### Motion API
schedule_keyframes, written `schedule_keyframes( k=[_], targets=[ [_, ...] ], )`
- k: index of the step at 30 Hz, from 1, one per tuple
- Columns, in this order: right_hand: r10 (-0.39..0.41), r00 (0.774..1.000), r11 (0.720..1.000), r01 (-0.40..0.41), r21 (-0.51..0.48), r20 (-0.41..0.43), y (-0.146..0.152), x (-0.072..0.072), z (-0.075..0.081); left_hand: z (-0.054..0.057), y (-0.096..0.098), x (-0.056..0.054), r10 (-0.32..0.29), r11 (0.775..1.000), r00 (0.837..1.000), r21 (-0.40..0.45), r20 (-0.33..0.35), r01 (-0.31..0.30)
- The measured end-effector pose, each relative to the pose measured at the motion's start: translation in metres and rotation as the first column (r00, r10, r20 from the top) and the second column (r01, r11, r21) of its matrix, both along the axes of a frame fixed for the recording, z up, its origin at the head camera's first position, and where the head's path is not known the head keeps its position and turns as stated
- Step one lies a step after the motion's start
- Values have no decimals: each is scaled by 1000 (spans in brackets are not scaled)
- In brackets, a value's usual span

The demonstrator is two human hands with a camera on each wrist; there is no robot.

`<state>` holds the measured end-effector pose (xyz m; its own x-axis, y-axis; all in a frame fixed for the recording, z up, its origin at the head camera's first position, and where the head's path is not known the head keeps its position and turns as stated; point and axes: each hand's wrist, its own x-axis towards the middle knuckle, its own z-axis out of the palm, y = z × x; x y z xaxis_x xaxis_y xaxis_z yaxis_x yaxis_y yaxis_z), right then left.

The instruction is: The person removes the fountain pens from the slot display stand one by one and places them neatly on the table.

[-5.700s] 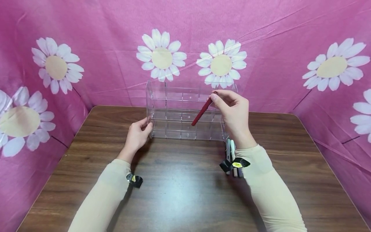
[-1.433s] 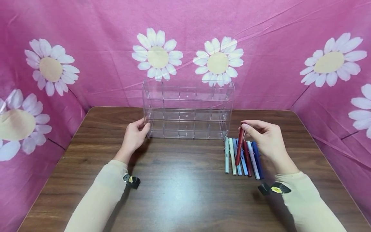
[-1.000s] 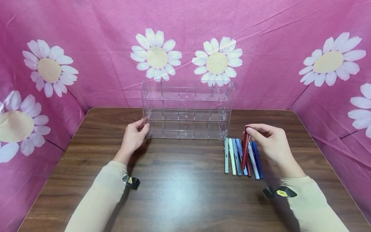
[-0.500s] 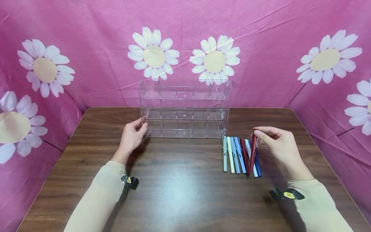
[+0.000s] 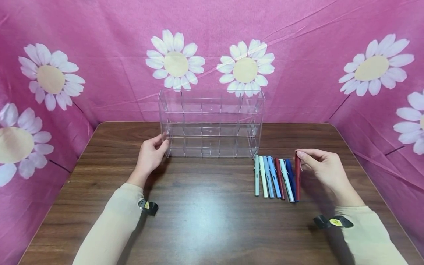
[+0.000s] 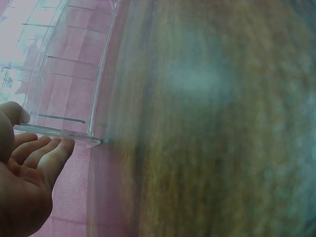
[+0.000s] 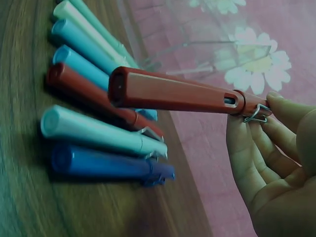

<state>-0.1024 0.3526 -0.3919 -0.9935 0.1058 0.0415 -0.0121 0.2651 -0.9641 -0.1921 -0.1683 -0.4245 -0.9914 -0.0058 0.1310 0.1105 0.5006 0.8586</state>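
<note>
My right hand (image 5: 326, 167) pinches a dark red fountain pen (image 5: 297, 176) by its capped end, near the metal clip. In the right wrist view this red pen (image 7: 173, 93) sticks out from the fingertips, over the row of pens. Beside it in the head view lies a dark blue pen (image 5: 290, 176), the rightmost of the row. A clear, tiered plastic display rack (image 5: 211, 151) with small compartments stands upright at the table's back. My left hand (image 5: 151, 157) grips its left side panel; in the left wrist view the thumb and fingers (image 6: 57, 160) sit on opposite faces of the panel.
Several pens lie side by side right of the rack's front corner: grey-green (image 5: 257, 176), pale green (image 5: 263, 176), blue (image 5: 274, 178), dark red (image 5: 279, 178) and pale blue (image 5: 286, 180). A pink flowered cloth (image 5: 212, 22) hangs behind the wooden table (image 5: 205, 221).
My right hand has carried the red pen from in front of the rack, rightward over the row, to its right end. The left hand has stayed on the rack.
</note>
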Motion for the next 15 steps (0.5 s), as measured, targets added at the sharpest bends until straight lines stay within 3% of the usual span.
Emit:
schedule_keyframes(
  k=[15],
  targets=[
    [7,995,999,-11,40,99,21,-8,-19,2,0,1,5,1000,1000,-14,6,-5]
  ],
)
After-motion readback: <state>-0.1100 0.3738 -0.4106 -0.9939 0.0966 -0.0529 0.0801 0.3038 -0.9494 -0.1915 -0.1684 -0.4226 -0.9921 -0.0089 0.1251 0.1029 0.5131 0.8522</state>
